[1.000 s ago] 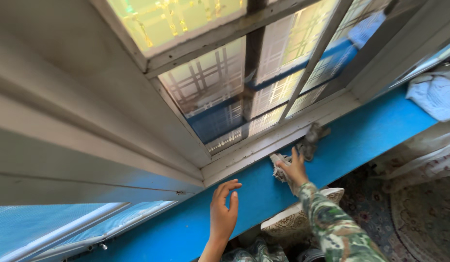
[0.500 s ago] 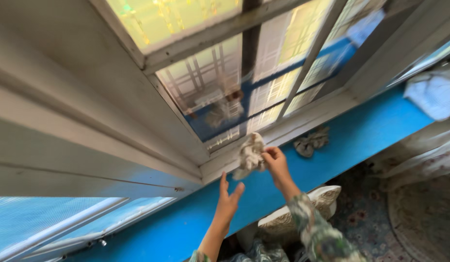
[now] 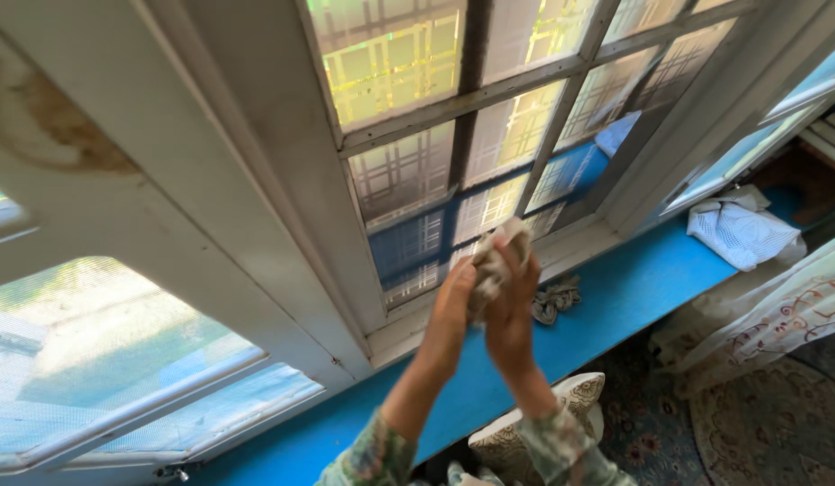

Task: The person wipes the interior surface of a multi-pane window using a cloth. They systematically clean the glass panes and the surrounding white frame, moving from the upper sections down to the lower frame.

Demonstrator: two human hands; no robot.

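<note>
Both hands, left hand and right hand, close their grip on a crumpled rag raised against the window pane. Wiping well likely needs flat, firm pressure.

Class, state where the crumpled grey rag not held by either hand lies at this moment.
In the head view, the crumpled grey rag lies on the blue window sill, right of centre, against the white window frame and just right of the right hand.
</note>
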